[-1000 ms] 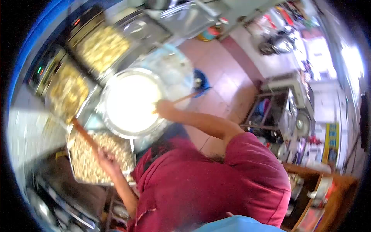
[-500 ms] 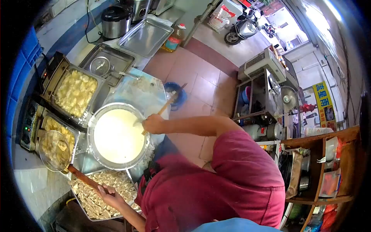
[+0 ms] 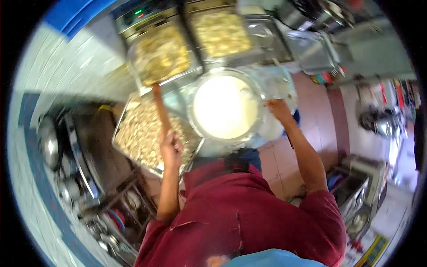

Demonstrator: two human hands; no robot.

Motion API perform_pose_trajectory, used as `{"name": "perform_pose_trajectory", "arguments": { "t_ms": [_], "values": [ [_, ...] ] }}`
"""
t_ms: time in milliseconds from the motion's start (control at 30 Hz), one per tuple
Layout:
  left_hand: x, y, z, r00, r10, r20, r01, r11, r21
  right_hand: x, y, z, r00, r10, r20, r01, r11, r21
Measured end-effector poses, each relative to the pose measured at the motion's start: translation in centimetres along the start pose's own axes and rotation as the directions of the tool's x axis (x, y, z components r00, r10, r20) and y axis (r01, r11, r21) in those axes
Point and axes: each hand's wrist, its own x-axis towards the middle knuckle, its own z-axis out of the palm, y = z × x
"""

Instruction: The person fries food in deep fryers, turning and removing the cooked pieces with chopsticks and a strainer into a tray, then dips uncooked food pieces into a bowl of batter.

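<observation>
Head cam's looking forward and steeply down over the wearer's maroon shirt [image 3: 271, 209], sitting pretty close above the big round pot [image 3: 224, 141] near mid-frame, its fisheye sweeping from the pale wall [image 3: 66, 71] on the left to the floor [image 3: 313, 107] on the right.

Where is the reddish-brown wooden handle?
In the head view, the handle is left of centre, in the left hand, over the rectangular metal tray of pale pieces.

Pale-blue tabletop [image 3: 285, 87], a wide round basin [image 3: 191, 107] of creamy liquid [image 3: 227, 107] on it
</observation>
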Motion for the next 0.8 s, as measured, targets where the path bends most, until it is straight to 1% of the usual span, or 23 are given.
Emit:
{"name": "perform_pose_trajectory", "arguments": {
  "t_ms": [33,67,133,200,233,267,333,433,533,567,667,767,800],
  "values": [
    [0.1,0.2,-0.4,1.000,-0.005,0.023,0.005,1.000,-0.011,1.3,-6.5,-2.8,0.895,0.430,0.113,-0.435,0.794,0.424],
    [0.2,0.1,-0.5,0.999,-0.016,0.029,0.017,0.999,-0.030,2.8,-8.8,-3.0,0.918,0.392,0.066,-0.364,0.763,0.534],
    [0.1,0.7,-0.6,0.997,-0.063,0.041,0.065,0.997,-0.048,6.4,-12.6,-3.4,0.957,0.280,0.078,-0.276,0.793,0.543],
    [0.1,0.9,-0.9,0.996,-0.068,0.060,0.071,0.996,-0.062,10.1,-17.2,-3.3,0.991,0.133,0.004,-0.123,0.904,0.409],
    [0.0,1.1,-0.9,0.996,-0.071,0.060,0.075,0.995,-0.069,12.3,-18.1,-2.4,0.995,0.019,-0.101,0.013,0.951,0.308],
    [0.0,1.3,-1.0,0.995,-0.075,0.060,0.079,0.994,-0.075,14.4,-19.0,-1.5,0.976,-0.106,-0.191,0.143,0.971,0.193],
    [0.2,1.3,-1.4,0.993,-0.090,0.075,0.097,0.991,-0.096,17.4,-22.3,-0.3,0.986,-0.010,-0.168,0.037,0.987,0.157],
    [0.2,1.6,-1.5,0.991,-0.108,0.079,0.118,0.985,-0.129,20.2,-24.7,1.9,0.972,-0.081,-0.219,0.087,0.996,0.018],
    [0.3,1.9,-1.6,0.988,-0.119,0.099,0.133,0.981,-0.144,21.1,-25.9,3.5,0.961,-0.133,-0.241,0.125,0.991,-0.050],
    [0.2,1.9,-1.6,0.990,-0.113,0.088,0.125,0.981,-0.147,21.8,-25.6,4.3,0.963,-0.153,-0.222,0.138,0.987,-0.082],
    [0.0,2.1,-1.4,0.991,-0.101,0.089,0.112,0.985,-0.130,22.3,-25.6,5.3,0.965,-0.163,-0.205,0.141,0.983,-0.119],
    [0.0,2.1,-1.6,0.991,-0.105,0.086,0.116,0.985,-0.128,21.8,-26.6,5.1,0.977,-0.109,-0.182,0.101,0.993,-0.054],
    [0.0,2.1,-1.6,0.990,-0.104,0.091,0.116,0.984,-0.134,22.2,-26.2,5.5,0.970,-0.138,-0.201,0.129,0.990,-0.057]
  ]
}}
